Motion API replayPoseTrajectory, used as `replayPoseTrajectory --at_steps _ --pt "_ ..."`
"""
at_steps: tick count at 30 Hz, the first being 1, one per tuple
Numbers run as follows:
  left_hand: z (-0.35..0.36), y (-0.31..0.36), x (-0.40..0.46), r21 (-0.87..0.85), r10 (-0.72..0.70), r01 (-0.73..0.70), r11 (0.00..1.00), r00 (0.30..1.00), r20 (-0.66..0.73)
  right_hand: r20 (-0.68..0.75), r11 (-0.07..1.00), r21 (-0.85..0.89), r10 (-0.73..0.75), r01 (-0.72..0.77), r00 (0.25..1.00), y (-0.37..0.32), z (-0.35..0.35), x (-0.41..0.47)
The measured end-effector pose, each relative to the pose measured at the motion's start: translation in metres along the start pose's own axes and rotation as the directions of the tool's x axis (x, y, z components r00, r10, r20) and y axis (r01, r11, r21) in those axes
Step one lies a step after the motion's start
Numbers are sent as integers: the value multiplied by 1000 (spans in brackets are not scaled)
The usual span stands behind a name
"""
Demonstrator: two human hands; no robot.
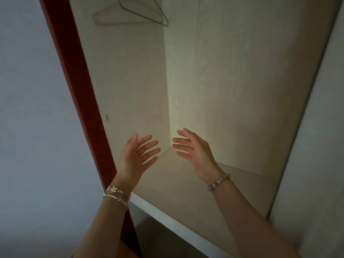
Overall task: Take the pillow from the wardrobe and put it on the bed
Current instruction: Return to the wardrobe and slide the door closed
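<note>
The wardrobe [232, 81] stands open in front of me, its pale wood-grain inside showing. No pillow and no bed are in view. My left hand [138, 155] is raised inside the opening, palm turned inward, fingers spread, holding nothing. My right hand [193, 149] is held up opposite it, palm facing the left one, fingers apart and empty. A small gap separates the fingertips of the two hands. Both hover above the wardrobe's pale shelf [186, 192].
A dark red frame post [78, 86] borders the wardrobe on the left, next to a grey wall [33, 127]. Wire hangers [134, 13] hang at the top. A pale panel [316, 146] closes the right side. A lower compartment [158, 239] opens under the shelf.
</note>
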State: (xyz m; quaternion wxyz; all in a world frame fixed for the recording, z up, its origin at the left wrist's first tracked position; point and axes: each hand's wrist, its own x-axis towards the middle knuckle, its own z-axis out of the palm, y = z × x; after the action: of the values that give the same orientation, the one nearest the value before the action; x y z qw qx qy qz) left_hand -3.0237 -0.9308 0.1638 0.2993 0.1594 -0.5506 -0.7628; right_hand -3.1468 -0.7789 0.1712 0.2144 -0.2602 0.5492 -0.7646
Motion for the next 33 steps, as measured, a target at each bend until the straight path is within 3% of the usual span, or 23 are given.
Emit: replayPoseTrajectory --at_steps 7,11,13,17,20,22,26,29,33 --pt "42 -10 33 -37 -52 64 997 965 259 -166 984 -144 -133 109 977 -24 -21 -24" --pt "66 -26 34 -52 -103 134 990 910 402 -282 945 -276 -253 175 926 -33 -26 -39" --pt "84 -40 25 -14 -136 168 986 840 526 -361 918 -355 -311 179 879 -39 -29 -43" --pt "129 -68 -3 91 -188 189 978 593 783 -422 828 -537 -426 158 800 -54 -39 -49" --pt "164 -83 -25 165 -187 87 982 460 868 -385 746 -652 -483 139 786 -71 -44 -62" --pt "185 -83 -43 199 -191 23 980 410 892 -354 676 -723 -539 141 765 -83 -45 -72" --pt "210 -81 -59 179 -95 -128 976 486 869 -255 550 -821 -595 155 762 -105 -44 -90" --pt "211 -81 -57 163 -21 -257 953 479 878 -235 536 -828 -599 165 766 -113 -42 -96" --pt "203 -75 -59 139 33 -307 941 494 869 -197 493 -854 -603 166 773 -112 -37 -95"
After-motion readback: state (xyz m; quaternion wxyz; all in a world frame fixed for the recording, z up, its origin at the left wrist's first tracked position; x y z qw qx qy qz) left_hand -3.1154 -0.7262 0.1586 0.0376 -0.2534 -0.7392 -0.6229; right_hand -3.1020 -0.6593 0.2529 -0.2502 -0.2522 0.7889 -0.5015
